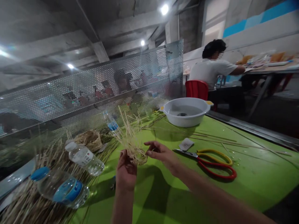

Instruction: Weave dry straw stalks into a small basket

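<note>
Because the small woven basket bristled with loose strands, a slack hold could have let its weave spring apart, and a sharp bend could have snapped one. It sat at two o'clock from the left hand, which gripped its side, and about nine o'clock from the right hand, half curled, contact unclear. Scissors lay beyond, at three o'clock.
</note>
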A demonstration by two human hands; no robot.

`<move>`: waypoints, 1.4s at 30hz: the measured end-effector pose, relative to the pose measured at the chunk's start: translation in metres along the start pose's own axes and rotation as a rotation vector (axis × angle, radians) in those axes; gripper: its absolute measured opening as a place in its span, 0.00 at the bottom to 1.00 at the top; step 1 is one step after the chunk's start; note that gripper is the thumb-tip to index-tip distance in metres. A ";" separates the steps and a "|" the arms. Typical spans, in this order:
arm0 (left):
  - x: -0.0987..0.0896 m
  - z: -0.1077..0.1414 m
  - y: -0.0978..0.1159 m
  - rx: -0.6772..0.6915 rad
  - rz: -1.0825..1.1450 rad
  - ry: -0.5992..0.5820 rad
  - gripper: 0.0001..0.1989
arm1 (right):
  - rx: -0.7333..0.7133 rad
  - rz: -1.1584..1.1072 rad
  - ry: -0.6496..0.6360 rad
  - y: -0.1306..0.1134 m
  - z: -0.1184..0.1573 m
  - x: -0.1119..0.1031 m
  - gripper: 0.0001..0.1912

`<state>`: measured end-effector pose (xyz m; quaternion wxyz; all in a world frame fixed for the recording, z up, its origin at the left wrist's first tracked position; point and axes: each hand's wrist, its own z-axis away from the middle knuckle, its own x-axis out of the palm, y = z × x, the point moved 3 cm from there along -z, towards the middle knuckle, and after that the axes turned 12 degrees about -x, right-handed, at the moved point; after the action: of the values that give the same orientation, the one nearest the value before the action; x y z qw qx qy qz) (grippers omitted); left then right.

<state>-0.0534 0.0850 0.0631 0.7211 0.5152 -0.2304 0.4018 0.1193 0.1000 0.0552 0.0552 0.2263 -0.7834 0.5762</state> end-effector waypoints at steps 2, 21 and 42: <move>-0.004 -0.001 0.006 0.020 -0.003 0.021 0.05 | 0.093 -0.018 -0.044 0.005 0.004 0.005 0.26; 0.003 0.001 -0.007 0.165 -0.215 -0.087 0.10 | 0.020 -0.229 -0.264 0.017 0.008 0.022 0.17; 0.007 0.004 -0.013 0.251 -0.283 -0.180 0.16 | 0.172 -0.324 -0.136 0.032 0.004 0.014 0.17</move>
<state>-0.0385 0.0816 0.0632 0.6771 0.6620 -0.1673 0.2745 0.0941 0.0996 0.0306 0.0746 0.3916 -0.6867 0.6079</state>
